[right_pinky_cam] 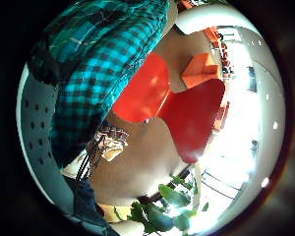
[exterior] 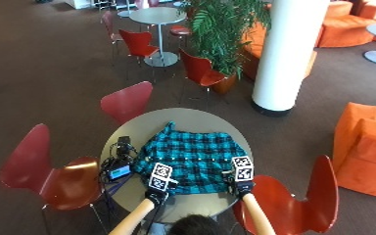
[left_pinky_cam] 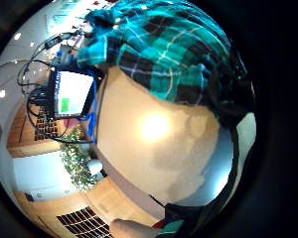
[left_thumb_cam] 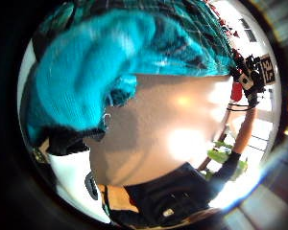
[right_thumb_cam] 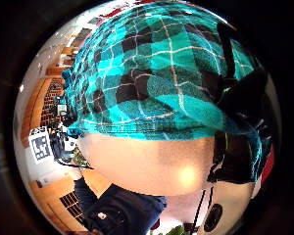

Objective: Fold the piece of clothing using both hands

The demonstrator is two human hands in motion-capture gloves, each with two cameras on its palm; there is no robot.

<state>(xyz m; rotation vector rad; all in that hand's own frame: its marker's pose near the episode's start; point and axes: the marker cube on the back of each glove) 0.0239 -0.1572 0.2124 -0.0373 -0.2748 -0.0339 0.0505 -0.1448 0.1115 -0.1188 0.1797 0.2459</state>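
Outside view first: a teal-and-black plaid shirt (exterior: 191, 164) lies spread across the middle of the round desk (exterior: 181, 117), its near hem running along the desk's near edge. The left hand (exterior: 156, 192) sits at the hem's left end, the right hand (exterior: 241, 187) at its right end — both right on the cloth's edge. From here I cannot tell how the fingers of either hand stand. At the desk's left edge there's a small device (exterior: 119, 171) with a lit screen amid dark cables. Red chairs (exterior: 128, 102) ring the desk.

Left little-finger side view: shirt (left_pinky_cam: 164, 49) bunched close to the palm, bare desk (left_pinky_cam: 154, 134) beneath, the device (left_pinky_cam: 72, 93) at the desk's edge. No fingers visible.

Left thumb side view: cloth (left_thumb_cam: 96, 72) fills much of the picture, very close and blurred; the desk (left_thumb_cam: 173, 129) shows beside it. Grip not visible.

Right little-finger side view: a fold of shirt (right_pinky_cam: 98, 64) hangs past the desk's edge, red chair seats (right_pinky_cam: 191, 118) beyond it. Fingers cannot be told.

Right thumb side view: plaid (right_thumb_cam: 161, 73) stretches over the desk (right_thumb_cam: 147, 164), hem edge raised a touch — a dark glove part (right_thumb_cam: 245, 103) lies against the cloth, but whether it pinches I cannot tell.
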